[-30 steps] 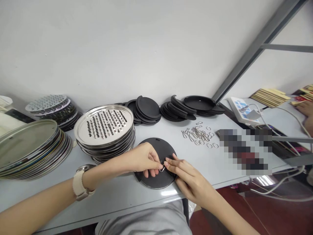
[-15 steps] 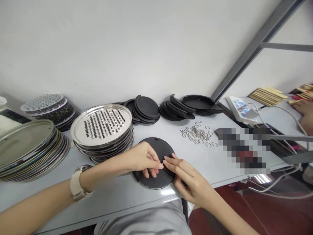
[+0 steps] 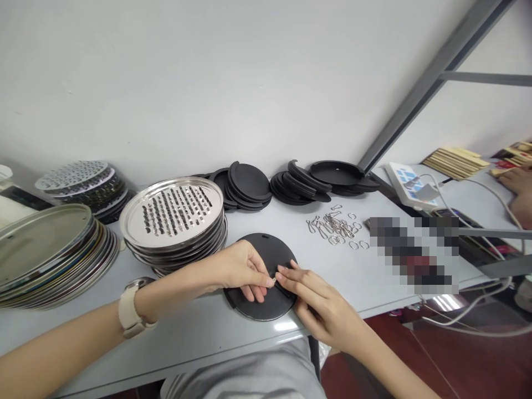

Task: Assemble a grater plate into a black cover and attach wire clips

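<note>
A round black disc [image 3: 270,252] with a small slot near its far edge lies flat on the table. My left hand [image 3: 243,270], with a watch at its wrist, pinches a small shiny piece [image 3: 274,280] between thumb and index finger over the disc's middle. What kind of piece it is cannot be made out. On the disc's right side rests my right hand [image 3: 320,299]; its fingers press on the top, their tips close to the left fingertips, and its thumb side is at the rim.
Silver trays with stuck-on dark clips [image 3: 174,219] stand stacked on the left, beside a pile of round plates [image 3: 45,244]. Stacked black discs [image 3: 249,180] line the wall. Metal rings and clasps [image 3: 334,226] lie at right. Another person's hand [image 3: 517,185] shows far right.
The left fingertips have shifted slightly left, and more of the shiny piece shows between the hands. The right hand has stayed nearly in place.
</note>
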`<control>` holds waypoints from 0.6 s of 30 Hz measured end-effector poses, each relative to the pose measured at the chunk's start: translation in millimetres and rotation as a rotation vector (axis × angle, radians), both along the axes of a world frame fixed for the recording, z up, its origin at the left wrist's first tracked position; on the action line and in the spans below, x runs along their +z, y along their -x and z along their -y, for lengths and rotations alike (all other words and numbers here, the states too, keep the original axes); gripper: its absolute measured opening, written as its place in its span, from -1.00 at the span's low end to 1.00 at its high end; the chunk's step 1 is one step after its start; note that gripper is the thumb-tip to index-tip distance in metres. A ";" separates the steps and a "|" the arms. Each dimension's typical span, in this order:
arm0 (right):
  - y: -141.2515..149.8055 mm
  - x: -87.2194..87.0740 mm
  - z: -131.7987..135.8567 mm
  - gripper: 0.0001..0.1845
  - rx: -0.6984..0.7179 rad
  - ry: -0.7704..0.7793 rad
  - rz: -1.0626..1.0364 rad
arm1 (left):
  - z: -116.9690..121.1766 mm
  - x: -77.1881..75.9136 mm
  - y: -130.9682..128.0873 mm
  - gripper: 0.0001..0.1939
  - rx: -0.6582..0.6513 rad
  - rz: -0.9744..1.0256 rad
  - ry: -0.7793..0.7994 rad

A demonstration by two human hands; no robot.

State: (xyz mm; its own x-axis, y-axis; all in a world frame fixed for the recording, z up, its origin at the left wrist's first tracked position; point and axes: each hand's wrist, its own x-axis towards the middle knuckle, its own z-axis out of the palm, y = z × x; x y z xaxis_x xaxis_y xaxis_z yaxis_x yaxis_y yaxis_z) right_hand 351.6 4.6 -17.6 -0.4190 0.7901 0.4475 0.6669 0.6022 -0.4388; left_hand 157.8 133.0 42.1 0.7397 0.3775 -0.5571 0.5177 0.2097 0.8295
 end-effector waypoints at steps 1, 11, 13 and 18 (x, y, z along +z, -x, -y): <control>-0.2 0.1 0.0 -0.44 0.004 0.003 0.003 | 0.4 -1.6 0.5 -0.73 0.000 0.007 -0.003; -1.4 -1.6 1.1 -0.46 0.019 0.053 -0.026 | 13.2 -7.0 -3.5 -0.71 0.085 -0.009 -0.013; -1.1 -1.2 1.6 -0.44 -0.002 0.068 -0.027 | 12.2 -6.0 -2.5 -0.73 0.079 -0.011 -0.027; -1.6 -0.6 1.8 -0.40 -0.020 0.100 -0.025 | 7.7 -8.8 1.3 -0.69 0.059 0.054 0.001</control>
State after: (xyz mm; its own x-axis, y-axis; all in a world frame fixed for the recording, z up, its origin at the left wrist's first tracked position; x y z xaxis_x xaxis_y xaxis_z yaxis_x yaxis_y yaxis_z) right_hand 353.2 2.7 -18.2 -0.3927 0.8393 0.3759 0.6665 0.5414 -0.5125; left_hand 156.5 125.3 33.3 0.7454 0.4206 -0.5172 0.4589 0.2390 0.8557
